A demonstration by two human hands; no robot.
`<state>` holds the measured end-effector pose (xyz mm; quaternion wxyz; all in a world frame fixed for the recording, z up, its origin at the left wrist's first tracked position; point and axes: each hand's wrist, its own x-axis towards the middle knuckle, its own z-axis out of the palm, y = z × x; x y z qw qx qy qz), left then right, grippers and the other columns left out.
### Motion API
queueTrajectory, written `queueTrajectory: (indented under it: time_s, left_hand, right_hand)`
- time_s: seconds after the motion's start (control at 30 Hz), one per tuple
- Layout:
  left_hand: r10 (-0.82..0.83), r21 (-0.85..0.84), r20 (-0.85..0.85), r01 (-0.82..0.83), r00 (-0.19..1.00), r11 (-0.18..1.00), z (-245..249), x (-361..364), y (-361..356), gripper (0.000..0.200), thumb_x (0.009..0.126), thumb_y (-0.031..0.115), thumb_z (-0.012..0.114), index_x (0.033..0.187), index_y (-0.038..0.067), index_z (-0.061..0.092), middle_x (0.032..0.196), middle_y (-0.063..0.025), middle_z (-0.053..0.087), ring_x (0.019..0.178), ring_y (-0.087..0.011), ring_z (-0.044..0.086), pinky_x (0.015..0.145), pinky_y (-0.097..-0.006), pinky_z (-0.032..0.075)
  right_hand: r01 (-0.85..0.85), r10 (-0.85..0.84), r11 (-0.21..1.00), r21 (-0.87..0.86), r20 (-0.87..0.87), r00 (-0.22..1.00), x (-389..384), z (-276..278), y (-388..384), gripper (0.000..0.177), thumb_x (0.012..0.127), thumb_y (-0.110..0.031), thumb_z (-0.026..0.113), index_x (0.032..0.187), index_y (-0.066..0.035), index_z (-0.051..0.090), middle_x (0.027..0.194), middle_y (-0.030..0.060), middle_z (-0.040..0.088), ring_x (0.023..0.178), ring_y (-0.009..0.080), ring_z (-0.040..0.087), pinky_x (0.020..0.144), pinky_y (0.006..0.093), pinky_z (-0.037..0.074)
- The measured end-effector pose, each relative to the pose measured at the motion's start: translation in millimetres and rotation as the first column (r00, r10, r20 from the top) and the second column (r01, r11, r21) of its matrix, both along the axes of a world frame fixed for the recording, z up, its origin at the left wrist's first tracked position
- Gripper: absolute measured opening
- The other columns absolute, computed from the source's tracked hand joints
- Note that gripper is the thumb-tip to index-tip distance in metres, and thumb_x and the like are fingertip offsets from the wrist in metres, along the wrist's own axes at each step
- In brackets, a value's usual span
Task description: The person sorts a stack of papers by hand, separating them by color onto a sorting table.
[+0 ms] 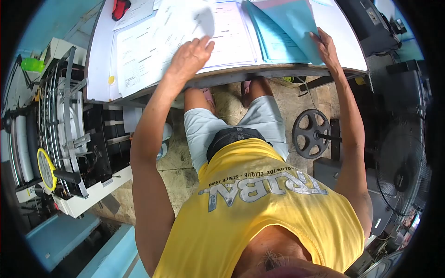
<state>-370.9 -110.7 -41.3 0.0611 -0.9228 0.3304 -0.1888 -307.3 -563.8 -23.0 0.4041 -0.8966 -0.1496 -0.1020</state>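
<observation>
My left hand [191, 58] is over the white printed papers [139, 55], its fingers curled at the lower edge of a white sheet [185, 21] that is raised and bends near its right side. My right hand [327, 48] pinches the right edge of a blue sheet [296, 23], which is lifted and folds over. Under it lies a stack of blue printed sheets [278, 48]. Between the two hands sits a pile of pinkish-white printed sheets [236, 41]. How many sheets each hand holds cannot be made out.
A red and black object [120, 9] and a small yellow disc [111, 79] are on the white table [99, 69]. To the left stands a machine with metal rails [65, 116] and a yellow racket-like item [46, 169]. A black handwheel [311, 134] is below the table; a fan [401, 171] stands right.
</observation>
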Motion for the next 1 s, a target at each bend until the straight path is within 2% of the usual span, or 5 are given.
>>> queueTrajectory:
  time_s: [0.23, 0.37, 0.43, 0.77, 1.0]
  left_hand:
    - [-0.058, 0.064, -0.054, 0.062, 0.997, 0.996, -20.4, -31.1, 0.9, 0.035, 0.088, 0.010, 0.066, 0.122, 0.002, 0.070, 0.136, -0.0072, 0.064, 0.116, -0.0281, 0.064, 0.097, -0.0451, 0.052]
    - [-0.116, -0.108, 0.063, 0.123, 0.991, 0.987, -32.1, -37.3, 3.3, 0.021, 0.094, 0.015, 0.064, 0.108, 0.003, 0.075, 0.125, -0.0079, 0.069, 0.105, -0.0285, 0.067, 0.093, -0.0516, 0.050]
    - [-0.140, -0.099, 0.119, 0.152, 0.983, 0.983, -47.8, -37.5, 6.0, 0.019, 0.093, 0.017, 0.067, 0.104, 0.004, 0.076, 0.124, -0.0078, 0.070, 0.106, -0.0285, 0.067, 0.094, -0.0549, 0.049]
    - [-0.048, -0.182, 0.240, 0.094, 0.970, 0.979, -51.1, -52.3, 3.2, 0.014, 0.087, 0.020, 0.075, 0.097, 0.011, 0.075, 0.113, -0.0008, 0.072, 0.097, -0.0231, 0.068, 0.091, -0.0487, 0.051]
    - [0.001, -0.172, 0.313, 0.056, 0.950, 0.984, -28.9, -55.3, 3.1, 0.017, 0.087, 0.023, 0.077, 0.100, 0.013, 0.075, 0.110, -0.0011, 0.071, 0.097, -0.0233, 0.065, 0.090, -0.0478, 0.050]
  right_hand:
    - [0.084, -0.074, 0.995, -0.056, 0.169, 0.983, 17.3, 3.1, 9.1, 0.027, 0.105, -0.022, 0.058, 0.112, 0.004, 0.062, 0.084, 0.0116, 0.063, 0.078, 0.0147, 0.056, 0.071, 0.0320, 0.048]
    - [0.163, -0.028, 0.959, -0.230, 0.497, 0.868, 77.0, -28.9, 38.2, 0.036, 0.096, -0.019, 0.058, 0.129, -0.008, 0.064, 0.106, 0.0180, 0.076, 0.085, 0.0312, 0.076, 0.075, 0.0408, 0.061]
    - [0.262, -0.123, 0.912, -0.315, 0.398, 0.909, 56.6, 22.7, 98.7, 0.022, 0.096, -0.013, 0.062, 0.116, -0.006, 0.068, 0.079, 0.0225, 0.071, 0.071, 0.0408, 0.070, 0.062, 0.0499, 0.055]
    - [-0.204, 0.589, 0.665, -0.718, 0.336, 0.735, -31.0, -26.4, 222.3, 0.026, 0.090, -0.013, 0.058, 0.115, -0.008, 0.064, 0.078, 0.0124, 0.074, 0.067, 0.0286, 0.075, 0.056, 0.0411, 0.058]
    - [-0.336, 0.552, 0.662, -0.669, 0.133, 0.823, -60.7, -13.1, 215.1, 0.040, 0.095, -0.034, 0.065, 0.117, -0.001, 0.061, 0.108, 0.0188, 0.072, 0.099, 0.0340, 0.072, 0.079, 0.0448, 0.059]
